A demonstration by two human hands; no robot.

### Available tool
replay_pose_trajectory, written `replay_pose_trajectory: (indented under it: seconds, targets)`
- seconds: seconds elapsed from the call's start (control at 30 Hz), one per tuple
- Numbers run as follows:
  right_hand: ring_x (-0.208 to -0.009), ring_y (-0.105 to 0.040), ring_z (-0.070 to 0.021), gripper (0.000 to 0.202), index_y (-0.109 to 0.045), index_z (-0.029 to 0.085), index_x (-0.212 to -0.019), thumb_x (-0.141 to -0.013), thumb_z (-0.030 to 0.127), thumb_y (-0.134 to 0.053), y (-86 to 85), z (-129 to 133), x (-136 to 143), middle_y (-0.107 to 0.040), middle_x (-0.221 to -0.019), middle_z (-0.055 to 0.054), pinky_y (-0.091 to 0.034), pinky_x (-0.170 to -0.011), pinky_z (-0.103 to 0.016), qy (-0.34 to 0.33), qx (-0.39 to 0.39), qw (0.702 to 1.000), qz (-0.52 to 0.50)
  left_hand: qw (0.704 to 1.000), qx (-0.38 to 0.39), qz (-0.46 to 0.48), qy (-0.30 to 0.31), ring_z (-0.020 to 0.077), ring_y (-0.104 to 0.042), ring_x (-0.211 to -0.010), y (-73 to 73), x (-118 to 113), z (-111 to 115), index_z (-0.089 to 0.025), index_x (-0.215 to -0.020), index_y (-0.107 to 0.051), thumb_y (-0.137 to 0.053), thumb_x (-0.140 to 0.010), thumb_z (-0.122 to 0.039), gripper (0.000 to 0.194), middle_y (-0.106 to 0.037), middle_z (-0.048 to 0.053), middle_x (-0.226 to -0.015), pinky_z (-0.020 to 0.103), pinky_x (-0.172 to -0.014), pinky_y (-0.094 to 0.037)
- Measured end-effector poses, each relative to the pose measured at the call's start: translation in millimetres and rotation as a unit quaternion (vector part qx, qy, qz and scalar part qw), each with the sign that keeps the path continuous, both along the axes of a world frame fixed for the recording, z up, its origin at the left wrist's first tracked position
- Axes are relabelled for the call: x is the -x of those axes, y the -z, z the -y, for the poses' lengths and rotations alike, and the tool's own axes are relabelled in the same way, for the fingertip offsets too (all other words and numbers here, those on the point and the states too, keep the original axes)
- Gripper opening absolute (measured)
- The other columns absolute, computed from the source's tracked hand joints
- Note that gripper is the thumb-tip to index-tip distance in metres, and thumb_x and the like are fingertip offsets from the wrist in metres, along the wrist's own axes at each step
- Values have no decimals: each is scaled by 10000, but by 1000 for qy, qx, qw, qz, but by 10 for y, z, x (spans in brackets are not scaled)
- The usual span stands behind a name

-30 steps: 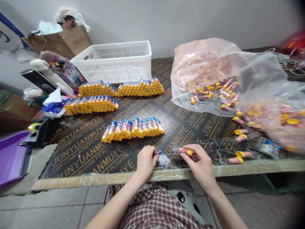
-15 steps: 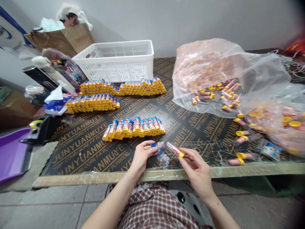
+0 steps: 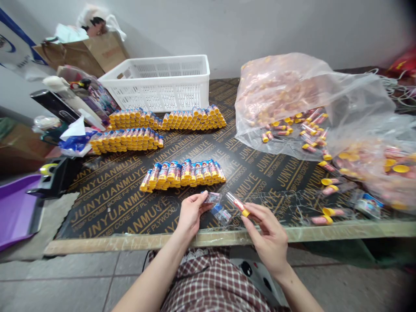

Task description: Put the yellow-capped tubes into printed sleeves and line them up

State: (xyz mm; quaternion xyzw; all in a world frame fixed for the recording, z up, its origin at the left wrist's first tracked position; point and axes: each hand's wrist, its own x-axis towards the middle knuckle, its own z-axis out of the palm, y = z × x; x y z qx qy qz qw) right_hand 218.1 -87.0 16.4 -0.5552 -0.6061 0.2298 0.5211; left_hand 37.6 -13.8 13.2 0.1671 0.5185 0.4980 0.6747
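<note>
My right hand (image 3: 267, 229) is closed on a small clear tube (image 3: 236, 203) with a yellow cap and pinkish contents. The tube tilts up to the left, its capped end between thumb and fingers. My left hand (image 3: 192, 211) pinches a small clear printed plastic sleeve (image 3: 212, 197), just left of the tube and apart from it. Below it, a few more blue and clear sleeves (image 3: 221, 215) lie on the table. Just beyond my hands sits a stack of blue-labelled tubes (image 3: 183, 173), their yellow caps facing me.
More stacked tubes (image 3: 128, 141) lie at left, before a white plastic basket (image 3: 165, 91). At right a large clear bag (image 3: 276, 86) spills unlabelled tubes, and loose tubes (image 3: 329, 190) lie nearby. A purple dustpan (image 3: 19, 208) is at far left. The wooden table edge (image 3: 130, 243) runs before me.
The blue piece at my left fingertips is gone from there; a clear printed sleeve now shows in that hand. My right hand and the tube have barely moved.
</note>
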Motion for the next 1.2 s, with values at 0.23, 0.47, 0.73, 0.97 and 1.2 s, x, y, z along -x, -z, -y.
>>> replay_pose_trajectory:
  seconds: [0.23,0.47,0.73,0.97,1.2]
  targets:
    - [-1041,-586,-229,302,-627,263,-1093,-827,129,-584,0,-16,22,-624,-1087,-74,-506,-887,-422,-11,-14,1000,18,1000,-6,-18,-2,95,-594,-567,-18,0,4,-97,-644,-687,-842,-494,-372,350,-663,28,-627,228,-594,-519]
    - [-1009,-602,-191,338,-616,272,-1117,-827,102,-575,-45,-10,87,-623,-1083,-56,-498,-897,-347,-87,-5,995,43,998,-36,-50,-14,91,-566,-554,-45,-51,47,-103,-618,-656,-780,-595,-418,339,-631,12,-596,233,-593,-508]
    - [-960,-596,-182,437,-560,291,-1208,-830,79,-509,50,-49,83,-577,-1038,-57,-521,-834,-323,-127,-14,989,69,997,-30,46,57,116,-633,-652,-237,-85,138,-139,-1002,-631,-840,-536,-240,521,-684,30,-754,244,-651,-509]
    - [-1309,-353,-298,813,-275,286,-1414,-680,69,-547,12,-91,85,-291,-1446,-91,-398,-1033,-503,-168,-24,982,84,982,7,18,189,99,-598,-579,-240,-124,248,-75,-775,-668,-845,-517,-307,390,-674,52,-695,220,-584,-477]
    - [-1271,-437,-263,879,-254,264,-1416,-602,43,-501,45,-92,70,-418,-1380,-76,-390,-1065,-446,-257,18,966,22,974,12,17,226,83,-569,-526,-281,-159,298,-90,-742,-666,-853,-491,-313,384,-642,14,-627,196,-528,-436]
